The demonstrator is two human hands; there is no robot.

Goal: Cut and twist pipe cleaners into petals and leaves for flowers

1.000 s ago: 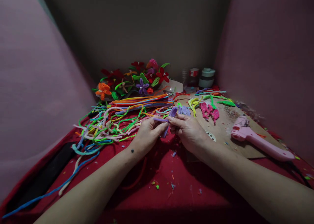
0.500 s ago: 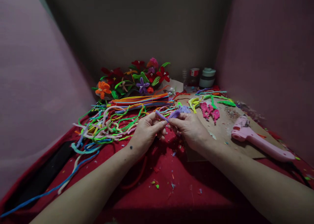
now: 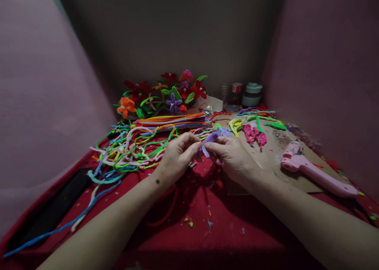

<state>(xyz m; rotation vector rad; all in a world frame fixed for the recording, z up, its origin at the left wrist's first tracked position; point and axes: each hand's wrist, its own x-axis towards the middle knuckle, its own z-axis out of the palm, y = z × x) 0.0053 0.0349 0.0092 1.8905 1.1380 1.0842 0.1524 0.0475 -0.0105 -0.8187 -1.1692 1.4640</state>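
My left hand (image 3: pixel 176 157) and my right hand (image 3: pixel 231 153) meet over the red cloth (image 3: pixel 201 222), fingertips pinched together on a lilac pipe cleaner (image 3: pixel 209 140). The pipe cleaner is bent into loops between my thumbs and forefingers, and a short end hangs down below them. A tangle of loose pipe cleaners (image 3: pixel 133 149) in green, pink, blue and yellow lies just left of my left hand. Straight bundled pipe cleaners (image 3: pixel 170 121) lie behind my hands.
Finished pipe-cleaner flowers (image 3: pixel 166 94) stand at the back. On a brown cardboard sheet (image 3: pixel 275 155) to the right lie pink pieces (image 3: pixel 254 134), green and yellow pieces and a pink glue gun (image 3: pixel 314 171). Two jars (image 3: pixel 247 93) stand at the back right. Walls close in on both sides.
My hands have turned the lilac pipe cleaner: its free end pointed left a second ago and now hangs down between my fingers. Both hands have shifted slightly up and away.
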